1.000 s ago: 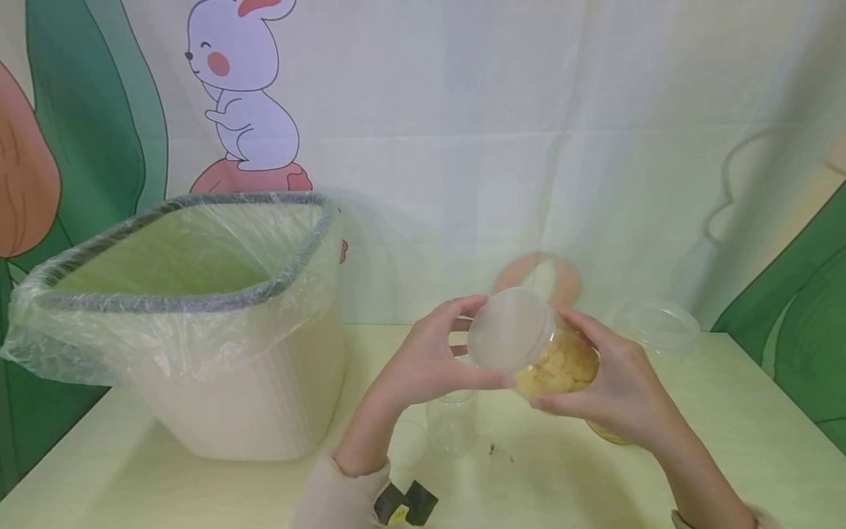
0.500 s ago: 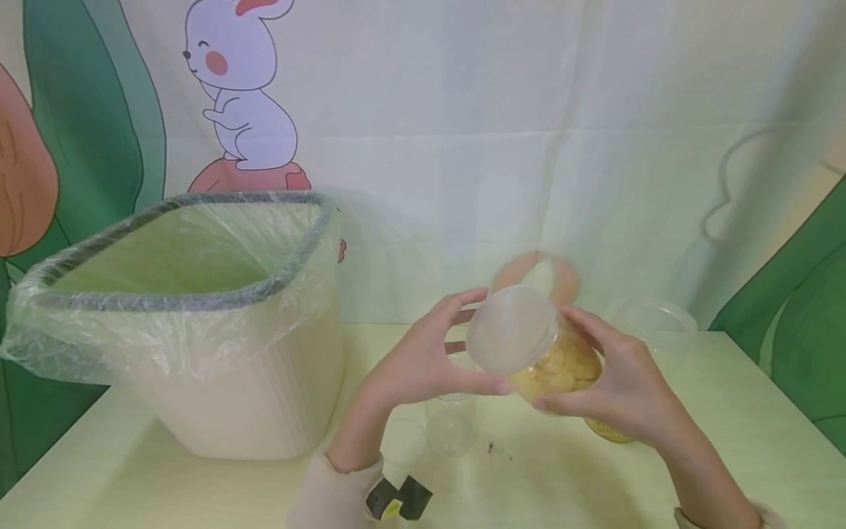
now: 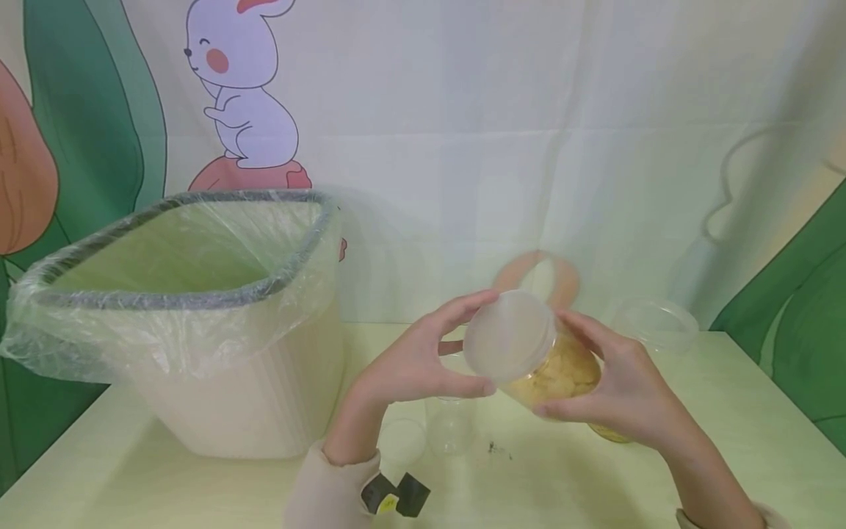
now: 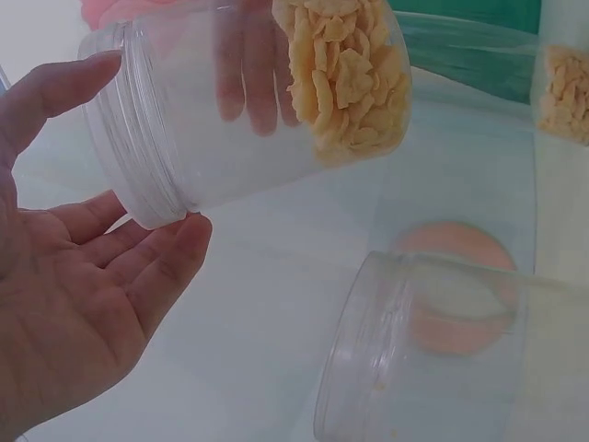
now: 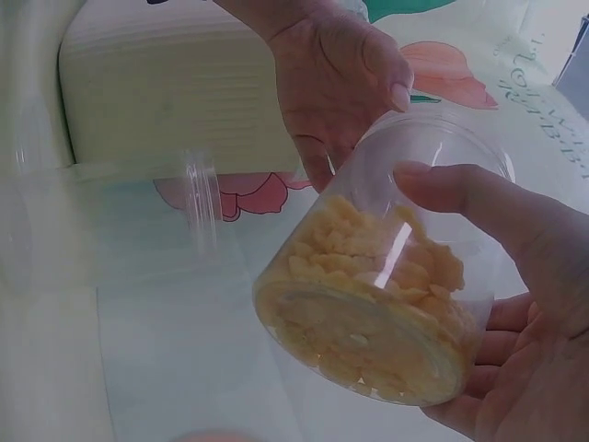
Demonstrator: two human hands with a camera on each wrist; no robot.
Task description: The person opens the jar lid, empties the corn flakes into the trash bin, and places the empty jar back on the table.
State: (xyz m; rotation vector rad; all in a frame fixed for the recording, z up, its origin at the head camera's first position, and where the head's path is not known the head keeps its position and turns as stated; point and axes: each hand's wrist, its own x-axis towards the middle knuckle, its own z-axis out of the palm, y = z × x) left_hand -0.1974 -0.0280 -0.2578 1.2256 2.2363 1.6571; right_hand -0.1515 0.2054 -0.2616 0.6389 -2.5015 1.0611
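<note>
A clear plastic jar (image 3: 562,371) partly filled with yellow flake-like pieces is held tilted above the table, its lidded end toward the left. Around its body the right hand (image 3: 611,382) grips, thumb below and fingers above in the head view. The left hand (image 3: 423,356) holds the rim of the frosted lid (image 3: 509,334) between thumb and fingers. In the left wrist view, the left thumb and fingertips meet the lid (image 4: 138,129) on opposite edges. The lid still sits on the jar. The right wrist view shows the pieces gathered toward the jar's base (image 5: 359,341).
Behind the right forearm stands another clear jar (image 3: 654,327) with yellow contents low inside. A clear cup-like jar (image 3: 452,426) and a round clear lid (image 3: 402,441) are below the left hand. To the left stands a bag-lined bin (image 3: 238,382). Small dark specks (image 3: 492,447) mark the table.
The left thumb has slid left along the lid's edge and the left wrist has shifted slightly left. The jar tips a little lower. The right hand keeps its grip.
</note>
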